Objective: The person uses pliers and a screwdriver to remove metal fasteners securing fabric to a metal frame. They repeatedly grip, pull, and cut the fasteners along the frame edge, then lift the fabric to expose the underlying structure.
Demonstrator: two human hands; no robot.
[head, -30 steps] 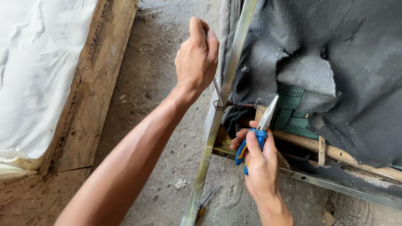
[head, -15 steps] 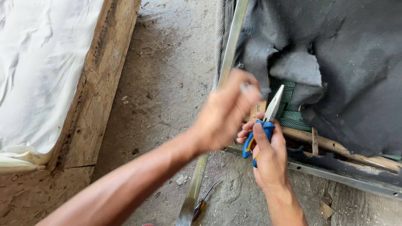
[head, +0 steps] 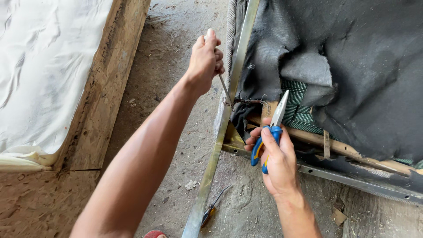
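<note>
Your left hand [head: 205, 59] is clenched on a thin, stiff wire [head: 224, 88]; grip high, as it looks springy and sharp-ended. Your right hand [head: 275, 161] grasps blue-handled pliers [head: 269, 132].

Wooden board [head: 105, 88] lies left of metal frame [head: 220, 132], fabric [head: 361, 66] right.

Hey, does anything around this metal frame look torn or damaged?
Yes. The dark fabric over the metal frame is ripped open near its lower left corner, exposing green webbing and a wooden rail beneath; its torn edges hang ragged.
</note>
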